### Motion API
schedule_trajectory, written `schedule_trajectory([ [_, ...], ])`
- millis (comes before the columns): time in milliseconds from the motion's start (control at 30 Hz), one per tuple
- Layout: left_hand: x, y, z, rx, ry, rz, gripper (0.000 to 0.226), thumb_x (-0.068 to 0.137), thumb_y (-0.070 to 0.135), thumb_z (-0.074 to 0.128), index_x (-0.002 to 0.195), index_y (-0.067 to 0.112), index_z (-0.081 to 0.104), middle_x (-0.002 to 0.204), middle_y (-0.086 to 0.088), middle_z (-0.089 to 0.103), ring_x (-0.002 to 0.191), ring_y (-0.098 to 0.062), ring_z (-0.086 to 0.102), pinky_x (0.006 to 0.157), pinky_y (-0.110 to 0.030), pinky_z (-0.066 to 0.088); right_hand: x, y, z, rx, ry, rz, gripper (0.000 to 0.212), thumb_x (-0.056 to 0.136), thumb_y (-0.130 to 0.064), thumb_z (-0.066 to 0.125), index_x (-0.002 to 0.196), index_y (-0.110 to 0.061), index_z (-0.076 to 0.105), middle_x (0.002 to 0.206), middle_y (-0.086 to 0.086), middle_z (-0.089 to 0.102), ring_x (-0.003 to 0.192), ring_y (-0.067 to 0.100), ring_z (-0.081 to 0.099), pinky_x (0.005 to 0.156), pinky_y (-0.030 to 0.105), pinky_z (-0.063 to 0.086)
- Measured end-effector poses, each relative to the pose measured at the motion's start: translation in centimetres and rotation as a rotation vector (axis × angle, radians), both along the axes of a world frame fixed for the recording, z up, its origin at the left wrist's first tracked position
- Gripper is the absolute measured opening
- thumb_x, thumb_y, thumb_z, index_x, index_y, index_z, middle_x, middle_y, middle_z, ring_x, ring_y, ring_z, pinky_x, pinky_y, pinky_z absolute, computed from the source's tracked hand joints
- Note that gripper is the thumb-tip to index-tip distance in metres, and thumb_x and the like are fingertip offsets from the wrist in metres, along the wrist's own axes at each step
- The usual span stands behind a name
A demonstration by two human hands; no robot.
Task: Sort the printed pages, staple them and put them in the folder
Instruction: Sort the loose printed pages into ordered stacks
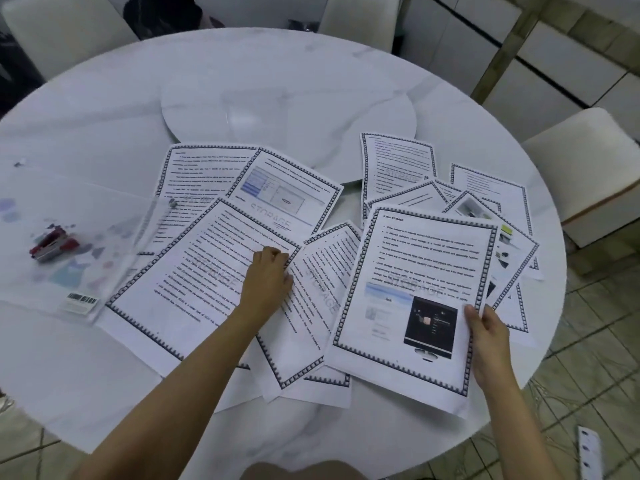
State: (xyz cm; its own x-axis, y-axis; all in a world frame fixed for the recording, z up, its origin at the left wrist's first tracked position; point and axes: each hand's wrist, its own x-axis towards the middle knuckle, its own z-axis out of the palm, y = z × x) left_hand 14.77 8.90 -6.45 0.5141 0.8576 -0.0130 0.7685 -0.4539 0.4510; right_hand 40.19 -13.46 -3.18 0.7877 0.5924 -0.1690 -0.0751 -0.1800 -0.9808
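Note:
Several printed pages with black patterned borders lie scattered and overlapping on a round white table (104, 109). My right hand (486, 336) grips the right edge of a "cloud storage" page (408, 271) that shows a monitor picture. My left hand (268, 275) rests with curled fingers on the right edge of a text page (194, 289) in the middle. At the left lies a clear plastic folder (69, 244), and a red stapler (52, 244) shows through it.
A round turntable (287, 109) sits at the table's centre, partly under the pages. White chairs stand at the back left (65, 32), back (360, 19) and right (585, 174). A tiled floor (585, 341) shows at the right. A white strip (588, 452) lies on the floor.

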Motion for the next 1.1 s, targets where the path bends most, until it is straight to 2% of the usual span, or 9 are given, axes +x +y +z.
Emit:
schedule_trajectory([
  [100,0.9,-1.0,-0.1,-0.057,-0.063,-0.027,0.042,0.091,0.015,0.051,0.131,0.003,0.046,0.132,-0.015,0.043,0.123,-0.03,0.035,0.1,-0.034,0.033,0.0,0.1,-0.8,-0.017,-0.001,0.004,0.076,0.041,-0.079,0.07,0.094,-0.024,0.065,0.089,-0.011,0.073,0.086,0.007,0.068,0.072,0.019,0.056],
  [233,0.9,-1.5,0.3,-0.195,-0.253,0.002,0.041,0.092,0.014,0.052,0.132,0.004,0.046,0.132,-0.012,0.043,0.122,-0.025,0.035,0.099,-0.022,0.026,-0.3,0.6,-1.0,-0.036,0.003,0.02,0.067,0.042,-0.08,0.069,0.089,-0.032,0.069,0.093,-0.009,0.073,0.092,0.016,0.067,0.081,0.031,0.056],
  [333,-1.3,0.0,1.0,-0.169,-0.299,0.098,0.041,0.091,0.013,0.053,0.131,0.007,0.047,0.132,-0.012,0.044,0.12,-0.026,0.039,0.099,-0.027,0.032,-0.9,1.1,-0.8,-0.033,0.007,0.023,0.071,0.041,-0.08,0.069,0.093,-0.032,0.068,0.1,-0.004,0.071,0.097,0.02,0.066,0.084,0.033,0.055],
  [400,-3.4,1.5,1.4,-0.121,-0.269,0.172,0.042,0.091,0.013,0.053,0.132,0.006,0.047,0.132,-0.014,0.044,0.122,-0.027,0.037,0.1,-0.03,0.031,-1.4,1.4,-0.9,-0.024,0.005,0.028,0.079,0.043,-0.079,0.069,0.102,-0.027,0.065,0.11,0.002,0.068,0.103,0.023,0.064,0.086,0.034,0.054],
  [500,-6.7,3.8,1.9,-0.092,-0.192,0.307,0.046,0.089,0.014,0.055,0.133,0.005,0.045,0.133,-0.02,0.042,0.124,-0.033,0.035,0.101,-0.04,0.033,-2.4,2.0,-1.0,-0.012,0.023,0.041,0.078,0.039,-0.079,0.07,0.098,-0.029,0.066,0.099,-0.009,0.071,0.096,0.015,0.067,0.079,0.025,0.057],
  [733,-12.5,6.4,1.3,-0.034,0.208,0.43,0.054,0.088,0.031,0.057,0.128,-0.002,0.043,0.13,-0.026,0.042,0.12,-0.041,0.039,0.096,-0.05,0.036,-5.2,3.1,-1.1,-0.006,0.022,0.031,0.079,0.036,-0.082,0.068,0.096,-0.03,0.065,0.092,-0.014,0.072,0.087,0.005,0.068,0.071,0.019,0.056],
  [867,-13.7,7.0,1.3,0.023,0.246,0.429,0.057,0.086,0.036,0.06,0.127,0.0,0.045,0.126,-0.025,0.046,0.117,-0.04,0.041,0.093,-0.049,0.035,-6.5,3.5,-1.1,0.0,0.02,0.012,0.09,0.037,-0.081,0.069,0.105,-0.023,0.064,0.095,-0.01,0.071,0.087,0.007,0.068,0.072,0.02,0.057],
  [933,-14.0,7.4,1.3,0.015,0.243,0.41,0.054,0.086,0.036,0.061,0.126,0.002,0.048,0.124,-0.024,0.046,0.117,-0.04,0.041,0.094,-0.049,0.034,-7.1,3.6,-1.1,-0.007,0.021,0.012,0.085,0.039,-0.081,0.068,0.102,-0.024,0.065,0.098,-0.009,0.07,0.088,0.009,0.068,0.073,0.022,0.057],
  [1100,-15.1,8.2,1.3,-0.051,0.133,0.431,0.049,0.083,0.028,0.064,0.124,0.004,0.051,0.123,-0.024,0.047,0.117,-0.039,0.041,0.094,-0.048,0.035,-8.4,4.1,-0.8,-0.01,0.03,0.019,0.079,0.038,-0.08,0.07,0.096,-0.027,0.065,0.089,-0.013,0.073,0.083,0.008,0.069,0.066,0.02,0.057],
])
